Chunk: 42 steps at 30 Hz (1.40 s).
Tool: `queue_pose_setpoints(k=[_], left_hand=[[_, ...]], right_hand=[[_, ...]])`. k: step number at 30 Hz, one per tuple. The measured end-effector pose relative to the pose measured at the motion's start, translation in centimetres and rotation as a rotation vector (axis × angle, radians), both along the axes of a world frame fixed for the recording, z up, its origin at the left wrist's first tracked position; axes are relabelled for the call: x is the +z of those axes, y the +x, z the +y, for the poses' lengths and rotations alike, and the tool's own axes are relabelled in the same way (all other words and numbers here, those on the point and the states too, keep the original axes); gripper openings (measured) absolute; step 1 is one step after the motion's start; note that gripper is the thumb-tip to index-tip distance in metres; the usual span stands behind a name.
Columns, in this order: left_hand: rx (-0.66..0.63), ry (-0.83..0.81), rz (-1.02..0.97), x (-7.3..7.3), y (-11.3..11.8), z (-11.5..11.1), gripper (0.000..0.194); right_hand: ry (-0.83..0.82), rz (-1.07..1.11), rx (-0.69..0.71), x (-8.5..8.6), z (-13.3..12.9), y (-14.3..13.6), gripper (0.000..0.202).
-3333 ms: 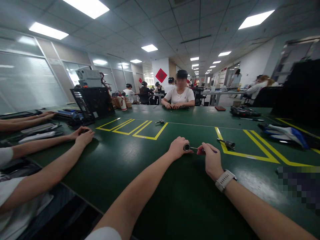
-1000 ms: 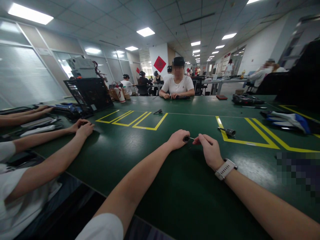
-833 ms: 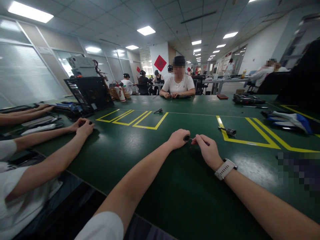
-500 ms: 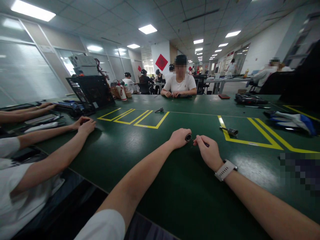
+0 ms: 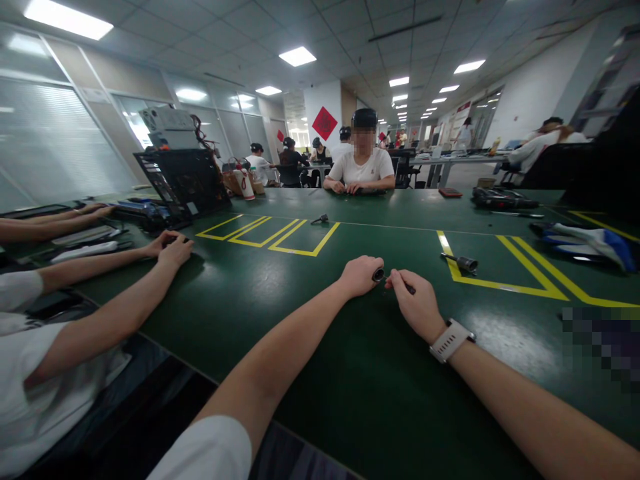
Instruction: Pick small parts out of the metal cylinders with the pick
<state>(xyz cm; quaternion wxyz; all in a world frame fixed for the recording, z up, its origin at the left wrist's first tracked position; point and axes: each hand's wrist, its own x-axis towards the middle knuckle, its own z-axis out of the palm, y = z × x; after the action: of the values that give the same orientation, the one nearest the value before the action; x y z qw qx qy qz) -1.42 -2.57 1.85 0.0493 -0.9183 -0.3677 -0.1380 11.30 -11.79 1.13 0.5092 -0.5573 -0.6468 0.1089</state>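
Observation:
My left hand [image 5: 359, 276] is closed around a dark cylindrical part [image 5: 379, 274], whose round hollow end faces my right hand. Most of that part is hidden by my fingers. My right hand [image 5: 414, 297], with a pale-strapped watch on its wrist, pinches a slim tool with a dark handle [image 5: 411, 289]. Its thin tip lies close to the hollow end; I cannot tell whether it touches. To the right, a dark cylinder with a thin shaft [image 5: 465, 264] lies across yellow tape. A similar small part [image 5: 320, 219] lies farther off, at the left tape marks.
The green table [image 5: 240, 313] carries yellow tape outlines [image 5: 520, 289]. Blue and white gloves [image 5: 595, 243] and a black bundle [image 5: 503, 198] lie at right. On the left are a co-worker's hands [image 5: 173, 247] and a black equipment case [image 5: 185, 180]. Another person [image 5: 363, 167] sits opposite.
Both hands stay almost in place, with my right fingers shifted very slightly. The whole view has moved a few pixels; the parts on the table lie as before.

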Motion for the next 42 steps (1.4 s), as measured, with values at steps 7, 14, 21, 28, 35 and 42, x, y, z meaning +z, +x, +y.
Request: queue_pose_setpoints(k=[7,14,21,28,35,42], left_hand=[[0.000,0.010,0.013,-0.02,0.06,0.00,0.010],[0.013,0.020,0.012,-0.29,0.06,0.18,0.013],[0.011,0.014,0.007,-0.17,-0.02,0.09,0.010],[0.016,0.002,0.008,0.04,-0.02,-0.11,0.010],[0.027,-0.004,0.014,0.22,-0.03,-0.25,0.011],[0.039,-0.006,0.015,0.36,0.02,-0.28,0.010]], right_hand=[[0.023,-0.048,-0.027,0.24,-0.21,-0.25,0.036],[0.045,-0.048,-0.050,0.27,-0.40,-0.19,0.035],[0.047,0.023,-0.037,0.33,-0.59,0.14,0.036],[0.018,0.045,-0.028,0.16,-0.46,0.24,0.034],[0.037,0.077,-0.049,0.21,-0.61,0.24,0.035],[0.019,0.099,-0.037,0.25,-0.58,0.27,0.034]])
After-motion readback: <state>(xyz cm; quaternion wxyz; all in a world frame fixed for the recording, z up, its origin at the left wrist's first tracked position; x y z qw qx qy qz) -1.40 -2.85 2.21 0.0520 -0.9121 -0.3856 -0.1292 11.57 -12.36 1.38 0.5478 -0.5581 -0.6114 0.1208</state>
